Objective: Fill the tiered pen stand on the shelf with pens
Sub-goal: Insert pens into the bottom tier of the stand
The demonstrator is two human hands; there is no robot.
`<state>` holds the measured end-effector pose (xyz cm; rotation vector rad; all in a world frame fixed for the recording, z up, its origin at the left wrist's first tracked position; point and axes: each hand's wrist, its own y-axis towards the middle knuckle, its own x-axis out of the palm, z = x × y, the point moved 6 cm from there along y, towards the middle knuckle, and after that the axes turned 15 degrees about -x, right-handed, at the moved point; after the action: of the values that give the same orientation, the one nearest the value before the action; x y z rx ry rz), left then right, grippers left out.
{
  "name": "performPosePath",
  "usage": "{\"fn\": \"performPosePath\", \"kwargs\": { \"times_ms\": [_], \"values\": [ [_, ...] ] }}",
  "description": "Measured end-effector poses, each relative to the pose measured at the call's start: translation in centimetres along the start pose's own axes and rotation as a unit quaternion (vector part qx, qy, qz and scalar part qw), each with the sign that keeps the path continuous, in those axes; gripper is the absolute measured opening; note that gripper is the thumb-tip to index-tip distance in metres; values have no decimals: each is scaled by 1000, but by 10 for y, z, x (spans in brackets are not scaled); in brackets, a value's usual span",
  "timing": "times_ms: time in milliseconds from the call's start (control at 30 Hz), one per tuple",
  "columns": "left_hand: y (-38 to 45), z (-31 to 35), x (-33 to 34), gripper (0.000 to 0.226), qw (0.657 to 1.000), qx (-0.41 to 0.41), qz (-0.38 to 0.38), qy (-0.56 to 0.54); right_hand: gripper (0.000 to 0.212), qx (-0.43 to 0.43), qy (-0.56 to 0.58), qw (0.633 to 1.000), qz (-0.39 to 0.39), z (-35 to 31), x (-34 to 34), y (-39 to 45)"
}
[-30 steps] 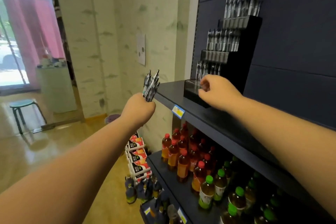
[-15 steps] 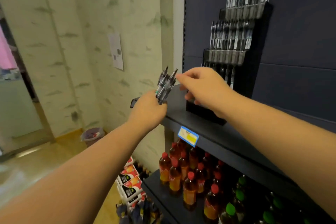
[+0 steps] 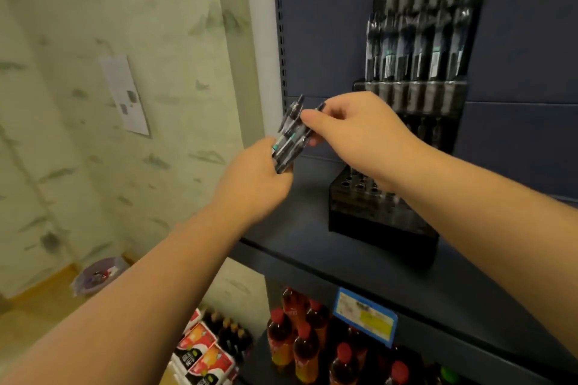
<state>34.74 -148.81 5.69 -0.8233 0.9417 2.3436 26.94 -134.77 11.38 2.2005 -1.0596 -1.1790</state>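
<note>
From the head camera I see my left hand (image 3: 250,180) near the centre of the picture, fingers curled round the lower ends of a bundle of pens (image 3: 289,137); the bundle leans toward one o'clock, its dark clip ends fanning out above my knuckles. The barrels look like glossy dark plastic with clear sections and a touch of teal. My right hand (image 3: 353,131) comes in from four o'clock and meets the bundle at its top: thumb and forefinger are bent and pinch one pen at its upper part, the other fingers loosely curled behind. Both hands touch the bundle, just off the shelf's left edge.

The tiered pen stand (image 3: 403,147) sits on the shelf (image 3: 312,247) at about three o'clock from my hands, against the dark blue back panel (image 3: 328,25). It is black, stepped, with hard square edges. Its upper tiers, toward one o'clock, carry rows of upright pens in slots; motion blur keeps me from counting them. The lowest tier, just under my right wrist, shows round holes in its top face, and my wrist hides part of it.

The shelf is dark matt metal with a blue and yellow price tag (image 3: 364,316) on its front lip at five o'clock. Below it stand red-capped bottles (image 3: 300,347) of amber drink, and cartons (image 3: 203,353) at six o'clock. Pale patterned wallpaper (image 3: 125,72) fills the left half
</note>
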Motion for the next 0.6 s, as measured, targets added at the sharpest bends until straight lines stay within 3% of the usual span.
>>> {"fn": "performPosePath", "kwargs": {
  "times_ms": [167,333,467,600],
  "values": [
    [42,-23,34,21,998,19,-44,-35,35,26,-27,989,141,13,-35,20],
    [80,-18,64,14,987,-18,-85,-133,30,2,-107,966,236,9,-79,22],
    [97,4,96,14,940,-73,-145,-300,25,-50,-166,939,296,1,-100,2],
    [95,27,126,12,902,-109,-190,-372,24,-52,-245,917,309,-3,-113,-30]
  ]
}}
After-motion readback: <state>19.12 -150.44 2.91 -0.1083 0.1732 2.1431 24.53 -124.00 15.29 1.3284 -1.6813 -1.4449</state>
